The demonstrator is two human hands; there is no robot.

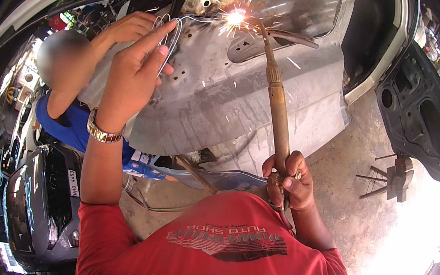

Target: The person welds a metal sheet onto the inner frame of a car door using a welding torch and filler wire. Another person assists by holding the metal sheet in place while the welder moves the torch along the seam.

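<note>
My left hand (130,74), with a metal watch on its wrist, is closed on a looped length of filler wire (172,49). One end of the wire runs right to a bright glow with flying sparks on a bare grey car body panel (197,101). In my right hand (299,187) is a brass welding torch (278,109), gripped at its lower end by the valve knobs. Its narrow bent tip reaches up to the right side of the glow. Glare hides the exact spot where wire, tip and metal meet.
A co-worker in a blue shirt (59,123) is at the left, one hand (132,26) close behind my left hand. Hoses (145,205) lie on the concrete floor. A black door shell (426,110) and a small stool (399,179) stand right; a dark car (47,199) is lower left.
</note>
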